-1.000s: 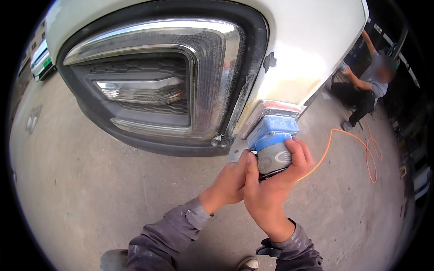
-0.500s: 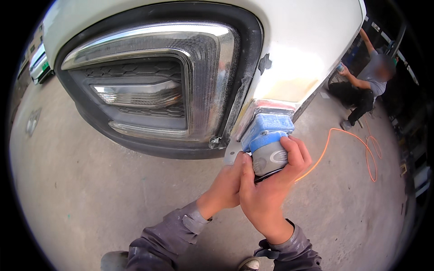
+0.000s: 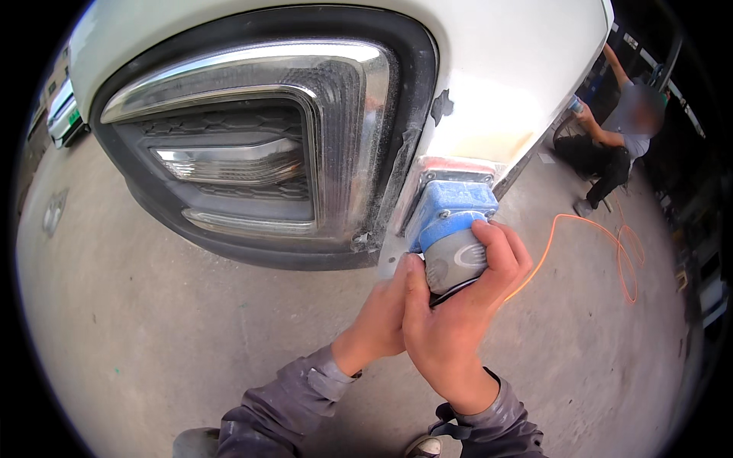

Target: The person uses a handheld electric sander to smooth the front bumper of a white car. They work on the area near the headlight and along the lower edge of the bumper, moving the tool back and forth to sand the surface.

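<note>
In my right hand (image 3: 458,328) is a blue and grey power sander (image 3: 452,229), dusted with white powder. My fingers and thumb curl round its grey body. Its flat pad presses against the lower corner of a white bumper (image 3: 496,99), where sanded patches show reddish and yellowish layers. Beside it, my left hand (image 3: 378,317) is closed at the bumper's pale lower edge (image 3: 391,258), close under the sander. The right thumb partly covers its fingertips. Left of the sander is a lamp unit (image 3: 336,137) with chrome trim and a black surround (image 3: 416,84).
An orange hose (image 3: 550,237) runs from near my right hand and loops on the concrete floor (image 3: 229,328). A person (image 3: 611,137) squats at the right, one arm raised. A white car (image 3: 65,114) stands far left. My shoe (image 3: 424,446) shows at the bottom.
The sander has shifted slightly up the bumper corner with my right hand. My left hand keeps its place at the lower edge. The view has moved a little.
</note>
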A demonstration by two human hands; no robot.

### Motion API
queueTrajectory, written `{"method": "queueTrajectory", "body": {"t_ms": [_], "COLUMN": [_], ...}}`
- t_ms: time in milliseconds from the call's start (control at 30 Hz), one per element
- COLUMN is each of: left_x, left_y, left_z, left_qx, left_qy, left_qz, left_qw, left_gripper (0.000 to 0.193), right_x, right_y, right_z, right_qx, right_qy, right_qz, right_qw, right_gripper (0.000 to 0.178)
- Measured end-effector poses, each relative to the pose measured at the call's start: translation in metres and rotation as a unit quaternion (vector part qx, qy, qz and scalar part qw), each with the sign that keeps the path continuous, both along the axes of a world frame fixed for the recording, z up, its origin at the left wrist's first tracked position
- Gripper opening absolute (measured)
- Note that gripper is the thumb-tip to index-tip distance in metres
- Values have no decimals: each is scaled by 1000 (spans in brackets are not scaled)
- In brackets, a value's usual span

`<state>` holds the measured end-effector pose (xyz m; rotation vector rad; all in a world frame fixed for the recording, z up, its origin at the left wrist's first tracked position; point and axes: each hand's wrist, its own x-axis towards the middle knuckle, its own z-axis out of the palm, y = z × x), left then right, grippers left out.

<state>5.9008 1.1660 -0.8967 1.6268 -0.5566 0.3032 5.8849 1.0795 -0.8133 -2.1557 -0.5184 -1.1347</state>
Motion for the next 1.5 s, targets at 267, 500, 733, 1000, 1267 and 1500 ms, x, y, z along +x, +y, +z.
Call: {"method": "queueTrajectory", "body": {"t_ms": [267, 500, 733, 1000, 1267, 1500], "left_x": [0, -4, -2, 1, 13, 8], "left_y": [-6, -4, -7, -7, -13, -9], "left_z": [18, 15, 16, 9, -11, -11], "left_qx": [51, 8, 37, 27, 41, 53], "left_qy": [-47, -16, -2, -68, -4, -6], "left_qz": [9, 29, 10, 36, -20, 4], "left_qw": [998, 999, 999, 997, 999, 999], "left_gripper": [52, 52, 55, 68, 70, 68], "right_x": [3, 1, 2, 5, 5, 7], "right_y": [-9, -1, -7, -4, -15, -10], "right_z": [6, 6, 11, 11, 0, -12], "right_qx": [23, 4, 24, 17, 22, 59], "right_qy": [-1, -9, -15, -22, 6, 9], "right_qz": [-30, -3, -14, 3, -41, -8], "right_qw": [999, 1000, 999, 1000, 999, 998], "right_gripper": [66, 66, 71, 65, 66, 66]}}
